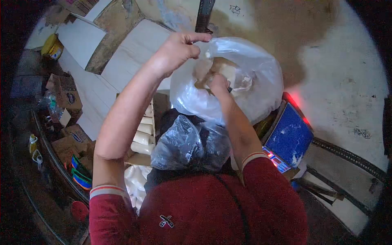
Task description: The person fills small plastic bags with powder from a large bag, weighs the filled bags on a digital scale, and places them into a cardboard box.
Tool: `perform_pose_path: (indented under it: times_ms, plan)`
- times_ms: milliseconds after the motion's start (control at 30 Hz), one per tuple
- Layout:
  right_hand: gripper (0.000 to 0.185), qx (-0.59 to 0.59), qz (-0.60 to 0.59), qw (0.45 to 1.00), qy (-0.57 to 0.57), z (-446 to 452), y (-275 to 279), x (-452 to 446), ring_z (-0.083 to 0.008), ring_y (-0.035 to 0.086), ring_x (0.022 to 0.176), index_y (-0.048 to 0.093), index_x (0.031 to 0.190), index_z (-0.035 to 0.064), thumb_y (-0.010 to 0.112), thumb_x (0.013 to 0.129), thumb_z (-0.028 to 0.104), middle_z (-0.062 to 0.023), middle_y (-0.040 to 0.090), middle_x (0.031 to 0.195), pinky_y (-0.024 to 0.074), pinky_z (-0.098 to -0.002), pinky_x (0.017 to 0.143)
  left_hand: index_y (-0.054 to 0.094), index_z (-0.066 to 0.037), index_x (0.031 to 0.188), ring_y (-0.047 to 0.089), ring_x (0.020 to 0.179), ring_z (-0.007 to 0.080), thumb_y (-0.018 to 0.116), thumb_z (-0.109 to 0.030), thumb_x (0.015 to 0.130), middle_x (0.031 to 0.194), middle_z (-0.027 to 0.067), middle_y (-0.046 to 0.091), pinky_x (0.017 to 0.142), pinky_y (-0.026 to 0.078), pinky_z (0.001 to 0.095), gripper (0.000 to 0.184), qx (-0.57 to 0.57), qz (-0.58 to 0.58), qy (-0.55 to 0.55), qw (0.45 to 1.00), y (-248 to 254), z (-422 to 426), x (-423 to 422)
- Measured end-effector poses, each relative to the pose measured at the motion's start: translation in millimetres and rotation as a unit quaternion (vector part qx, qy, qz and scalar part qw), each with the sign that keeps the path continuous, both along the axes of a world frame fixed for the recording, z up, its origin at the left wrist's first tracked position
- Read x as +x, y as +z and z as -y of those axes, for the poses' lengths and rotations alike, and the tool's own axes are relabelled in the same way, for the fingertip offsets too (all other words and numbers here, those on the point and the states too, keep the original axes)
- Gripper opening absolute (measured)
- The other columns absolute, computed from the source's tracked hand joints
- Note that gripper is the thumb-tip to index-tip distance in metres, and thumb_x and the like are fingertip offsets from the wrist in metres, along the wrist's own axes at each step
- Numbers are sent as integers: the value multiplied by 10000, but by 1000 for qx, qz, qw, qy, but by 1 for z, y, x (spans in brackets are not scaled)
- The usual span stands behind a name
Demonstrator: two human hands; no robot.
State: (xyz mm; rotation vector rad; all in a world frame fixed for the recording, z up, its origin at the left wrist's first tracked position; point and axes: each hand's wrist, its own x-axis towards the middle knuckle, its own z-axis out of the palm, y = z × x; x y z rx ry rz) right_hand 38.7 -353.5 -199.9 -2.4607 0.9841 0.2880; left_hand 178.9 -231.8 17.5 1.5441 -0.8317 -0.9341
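A large translucent plastic bag (261, 61) stands open in front of me, with pale powdery or lumpy contents low inside. My right hand (219, 83) reaches down into it, fingers curled. A small dark piece shows beside that hand, but what the fingers hold, if anything, is hidden. My left hand (181, 51) is raised at the bag's left rim, index finger stretched out and thumb apart from it. Crumpled clear plastic (179, 143) lies against my front, below the bag.
A blue-topped weighing scale (290, 134) with a lit red display stands at right. Filled white packets (143, 139) lie in a carton to the left, with more white packets (136, 179) below. Cardboard boxes (67, 94) and a yellow tub (52, 47) stand farther left.
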Motion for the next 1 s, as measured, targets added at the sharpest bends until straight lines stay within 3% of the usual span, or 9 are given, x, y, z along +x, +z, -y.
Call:
perform_pose_path:
  times_ms: [67, 233, 333, 367, 467, 600, 767, 867, 1000]
  plan:
    - [529, 14, 97, 994, -41, 1, -21, -11, -300, 588, 985, 555, 1146, 42, 709, 695, 272, -158, 610, 1070, 451, -381, 835, 604, -14, 1126, 524, 769, 105, 518, -34, 669, 998, 42, 616, 761, 437, 234, 466, 5, -7, 2, 1000, 4, -3, -4]
    - [540, 92, 205, 974, -20, 39, -14, -48, -341, 557, 1004, 566, 1106, 26, 721, 657, 283, -196, 581, 1071, 453, -407, 836, 607, -23, 1126, 509, 736, 99, 524, -21, 663, 985, 43, 615, 731, 437, 234, 470, 15, -46, 8, 999, 8, -11, -14]
    - [592, 95, 286, 952, 59, 57, 26, -78, -183, 547, 1018, 511, 1211, 43, 742, 687, 194, -131, 578, 1122, 443, -301, 852, 606, -26, 1130, 506, 727, 100, 526, -13, 662, 970, 44, 614, 717, 435, 233, 474, 8, -60, 15, 998, -2, -9, -19]
    - [592, 90, 288, 951, 61, 59, 42, -85, -183, 547, 1018, 511, 1211, 43, 742, 687, 194, -131, 578, 1122, 443, -301, 852, 604, -27, 1132, 507, 724, 101, 525, -9, 661, 956, 45, 614, 711, 434, 232, 478, 8, -66, 22, 998, -9, -6, -19]
    - [596, 253, 320, 913, -19, 52, 118, -106, -260, 567, 996, 518, 1196, 38, 721, 682, 262, -170, 569, 1112, 437, -358, 875, 600, -27, 1138, 510, 719, 104, 523, -6, 666, 928, 47, 613, 703, 434, 233, 479, 12, -69, 31, 997, -19, -2, -27]
    - [549, 144, 328, 931, 62, 68, 157, -120, -169, 529, 986, 519, 1202, 51, 730, 713, 185, -87, 554, 1139, 444, -295, 818, 593, -17, 1144, 525, 704, 109, 527, -6, 693, 910, 53, 614, 685, 449, 236, 456, 10, -57, 38, 998, -28, 7, -40]
    - [512, 60, 335, 935, 104, 61, 200, -114, -161, 539, 950, 537, 1183, 59, 718, 726, 201, -77, 577, 1097, 455, -299, 785, 585, -1, 1147, 551, 684, 120, 536, 7, 724, 926, 65, 618, 655, 473, 239, 425, -9, -63, 35, 997, -15, 12, -64]
    - [477, 29, 276, 954, 115, 58, 212, -102, -264, 562, 1004, 565, 1117, 61, 692, 719, 292, -124, 585, 1089, 438, -349, 877, 583, 4, 1149, 557, 689, 125, 536, 16, 721, 926, 74, 622, 652, 472, 241, 431, -1, -70, 32, 997, -17, 17, -69]
    - [467, 69, 260, 958, 101, 66, 194, -94, -289, 557, 1022, 570, 1098, 69, 684, 712, 306, -139, 580, 1107, 433, -357, 888, 581, 8, 1150, 567, 705, 130, 535, 28, 712, 922, 89, 632, 649, 469, 243, 441, -1, -73, 39, 997, -24, 20, -71]
